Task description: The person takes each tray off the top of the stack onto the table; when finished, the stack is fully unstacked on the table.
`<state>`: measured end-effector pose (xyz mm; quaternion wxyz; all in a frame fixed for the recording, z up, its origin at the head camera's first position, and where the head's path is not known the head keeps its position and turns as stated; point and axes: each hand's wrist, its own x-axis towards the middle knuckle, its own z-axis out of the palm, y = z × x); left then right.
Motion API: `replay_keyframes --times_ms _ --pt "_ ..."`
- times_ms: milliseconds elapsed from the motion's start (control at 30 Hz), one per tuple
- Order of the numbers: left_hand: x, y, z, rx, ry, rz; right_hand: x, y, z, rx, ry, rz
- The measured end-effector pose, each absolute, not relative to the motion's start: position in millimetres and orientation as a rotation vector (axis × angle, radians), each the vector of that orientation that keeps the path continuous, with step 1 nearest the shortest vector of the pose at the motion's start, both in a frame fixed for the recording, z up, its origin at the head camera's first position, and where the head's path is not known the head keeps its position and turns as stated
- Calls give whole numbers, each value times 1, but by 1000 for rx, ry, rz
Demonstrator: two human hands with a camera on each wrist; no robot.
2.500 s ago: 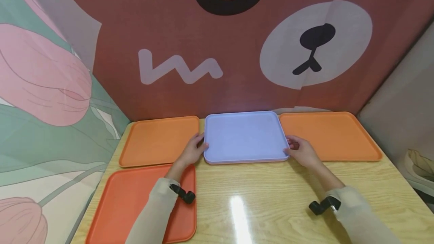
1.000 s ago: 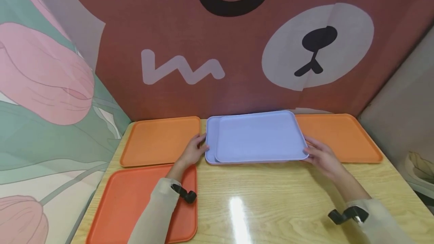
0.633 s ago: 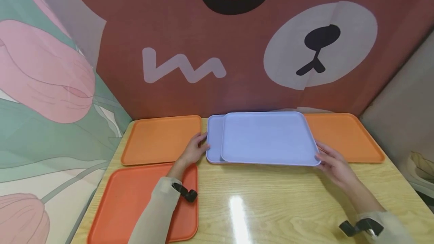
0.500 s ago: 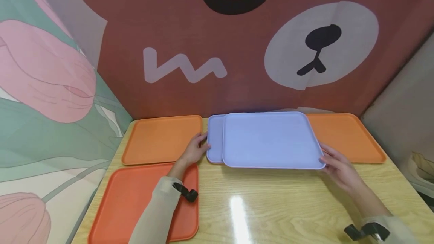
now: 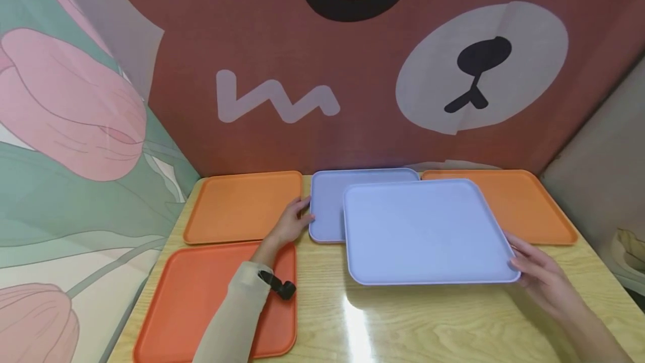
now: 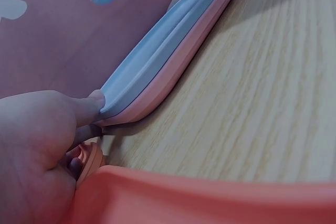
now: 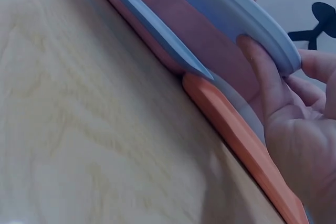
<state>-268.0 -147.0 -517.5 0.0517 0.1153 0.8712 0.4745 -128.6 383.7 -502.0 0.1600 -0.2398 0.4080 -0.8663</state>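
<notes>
My right hand (image 5: 546, 282) grips the right edge of a periwinkle-blue tray (image 5: 428, 234), which hangs tilted above the table. In the right wrist view its fingers and thumb (image 7: 260, 66) pinch the rim. A second blue tray (image 5: 326, 206) lies against the back wall, partly hidden by the raised one. Beneath it a pink tray (image 6: 168, 85) shows in the left wrist view. My left hand (image 5: 289, 224) holds the left edge of this stack, its thumb (image 6: 94, 102) on the blue rim and other fingers lower, partly hidden.
Orange trays lie at the back left (image 5: 247, 206) and back right (image 5: 524, 206). A red-orange tray (image 5: 201, 296) lies at the front left, under my left forearm. The wooden table (image 5: 322, 296) meets a bear-patterned cloth (image 5: 353, 144) at the back.
My right hand has slid the top blue tray to the right off the stack, then lifted it and brought it nearer. The lower blue tray is now uncovered. My left hand has stayed put.
</notes>
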Motion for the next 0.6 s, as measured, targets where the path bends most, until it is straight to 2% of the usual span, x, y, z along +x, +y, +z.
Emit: replay_keyframes --times_ms 300,600 --pt "-267 -145 -517 319 2638 1436 -97 418 -508 -571 1174 -2397" --pt "-267 -146 -518 342 2648 1444 -68 444 -517 -188 1572 -2140"
